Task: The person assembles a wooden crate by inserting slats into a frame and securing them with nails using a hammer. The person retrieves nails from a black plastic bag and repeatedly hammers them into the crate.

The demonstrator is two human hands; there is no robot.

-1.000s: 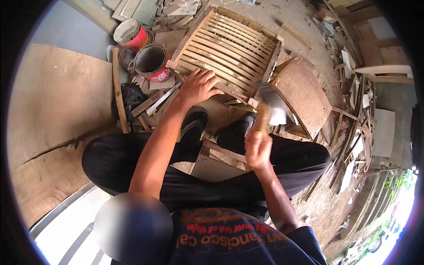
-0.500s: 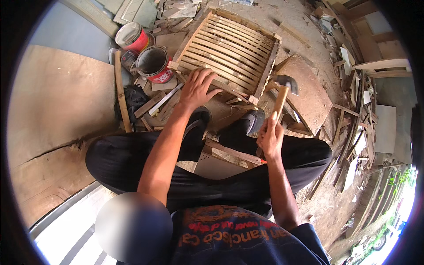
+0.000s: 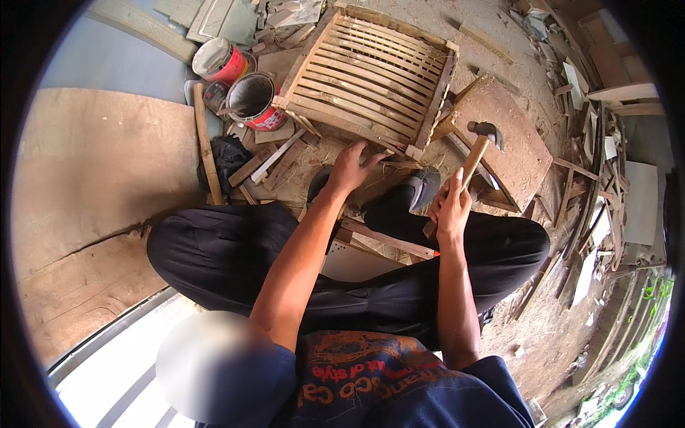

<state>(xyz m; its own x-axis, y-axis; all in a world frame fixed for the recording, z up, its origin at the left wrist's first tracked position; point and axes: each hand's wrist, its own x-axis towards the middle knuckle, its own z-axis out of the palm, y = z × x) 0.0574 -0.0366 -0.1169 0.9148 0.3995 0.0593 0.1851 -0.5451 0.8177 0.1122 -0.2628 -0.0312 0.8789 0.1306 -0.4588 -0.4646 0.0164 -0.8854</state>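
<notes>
A hammer (image 3: pixel 477 153) with a wooden handle and dark claw head is gripped in my right hand (image 3: pixel 451 207), closed round the handle above my right knee. Its head is raised, to the right of the slatted wooden frame (image 3: pixel 367 71), clear of the wood. That frame lies on the ground before my feet, with narrow parallel slats inside a thicker border. My left hand (image 3: pixel 349 170) is at the frame's near edge, close to its right corner. The thumb and fingers there are apart and partly curled; I make out nothing held, though the fingertips are partly hidden.
Two red paint buckets (image 3: pixel 253 103) stand left of the frame, beside an upright wooden stick (image 3: pixel 207 143). A brown board (image 3: pixel 503 128) leans over timber on the right. Wood scraps (image 3: pixel 585 200) are heaped along the right side. A low wooden piece (image 3: pixel 389 239) lies between my legs.
My left hand has come off the frame's near rail and moved right and lower along its edge. The hammer has shifted slightly right in my right hand. The view has turned a little.
</notes>
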